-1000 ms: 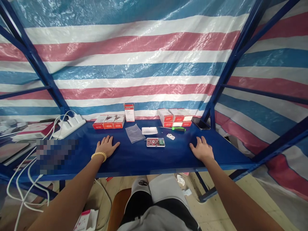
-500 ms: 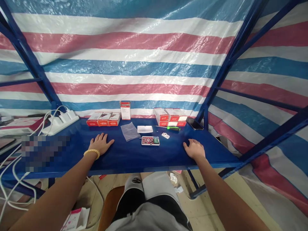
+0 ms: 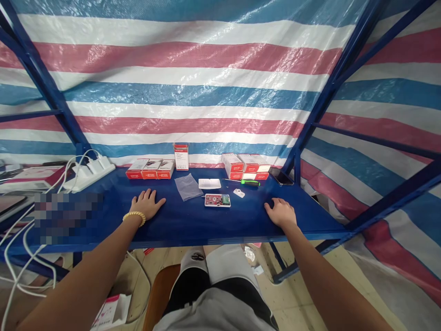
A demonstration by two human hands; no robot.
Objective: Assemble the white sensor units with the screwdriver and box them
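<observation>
Hands flat on the blue table (image 3: 193, 225): my left hand (image 3: 147, 204) lies palm down with fingers spread, holding nothing, and my right hand (image 3: 281, 213) rests near the front edge, fingers loosely curled and empty. Between them, well apart from both, sits the opened device with its red circuit board (image 3: 217, 200), beside a clear plastic bag (image 3: 188, 186), a white cover (image 3: 209, 184) and a green-handled screwdriver (image 3: 248, 182).
</observation>
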